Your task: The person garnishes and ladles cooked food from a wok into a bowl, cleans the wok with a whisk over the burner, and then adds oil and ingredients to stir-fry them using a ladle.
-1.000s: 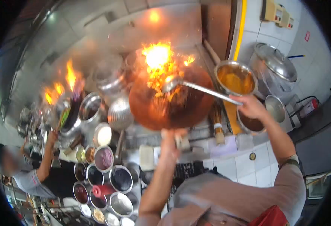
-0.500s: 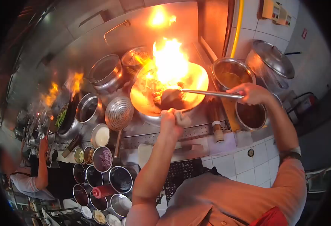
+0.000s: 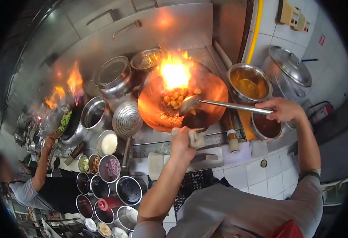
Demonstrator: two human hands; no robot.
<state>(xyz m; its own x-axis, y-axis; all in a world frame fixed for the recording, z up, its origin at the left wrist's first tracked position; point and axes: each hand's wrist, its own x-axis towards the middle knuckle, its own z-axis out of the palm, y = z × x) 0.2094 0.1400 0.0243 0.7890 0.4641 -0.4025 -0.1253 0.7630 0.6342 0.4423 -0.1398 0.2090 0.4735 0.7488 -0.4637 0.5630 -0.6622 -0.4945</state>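
Observation:
My left hand (image 3: 183, 144) is closed on the near edge of a wok (image 3: 215, 93), with a folded cloth (image 3: 197, 139) in its grip. Whether a handle lies under the cloth is hidden. In my right hand (image 3: 281, 109) is the long metal handle of a ladle (image 3: 237, 106), gripped near its end. The ladle's bowl rests inside the wok, beside browned chunks of food (image 3: 177, 98). Bright flames (image 3: 175, 74) rise from the wok just behind the food.
A perforated strainer (image 3: 127, 119) lies left of the wok. To the right stand a pot of amber liquid (image 3: 250, 84) and a pot of dark sauce (image 3: 267, 126). Several ingredient containers (image 3: 111, 168) fill the lower left, near another person (image 3: 31, 186) cooking over flames.
The flames in my wok have shrunk, and the food shows more clearly. The ladle and my right hand have shifted slightly right and down; my left hand is slightly lower.

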